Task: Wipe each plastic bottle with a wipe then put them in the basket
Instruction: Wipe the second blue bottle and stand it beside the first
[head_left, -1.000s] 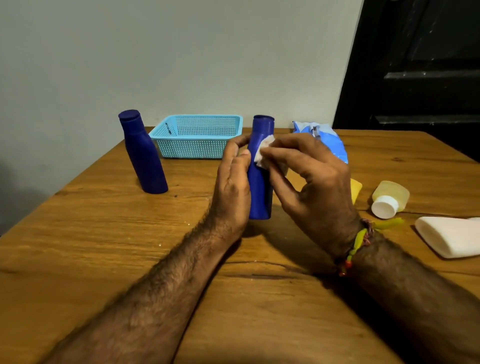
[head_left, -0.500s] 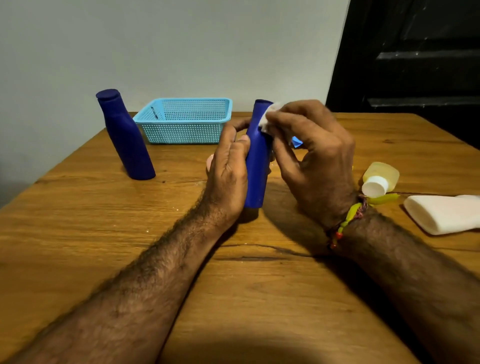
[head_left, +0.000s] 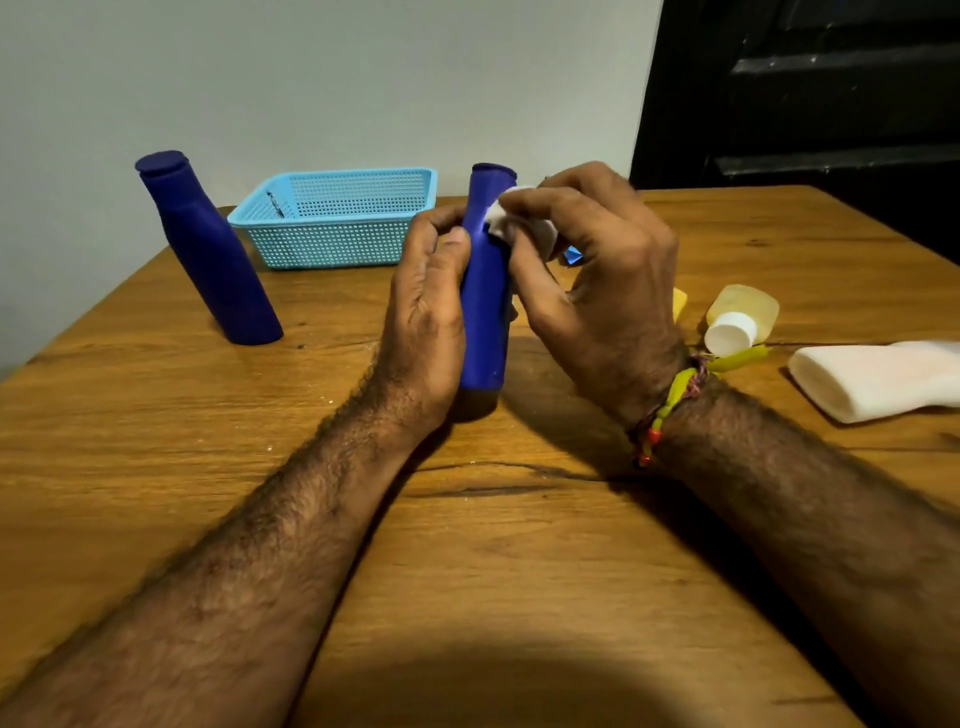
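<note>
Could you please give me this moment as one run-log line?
left hand: holds blue bottle upright | right hand: presses wipe near its top | basket: no bottles

The left hand (head_left: 426, 317) holds a blue bottle (head_left: 485, 291) standing up near the middle of the wooden table (head_left: 519, 545). The right hand (head_left: 592, 280) presses a white wipe (head_left: 501, 218) on the bottle's top part. Another blue bottle (head_left: 208, 249) stands near the left edge. A light blue basket (head_left: 337, 218) sits by the far edge. A yellow bottle (head_left: 743, 317) and a white bottle (head_left: 878, 374) lie near the right edge.
</note>
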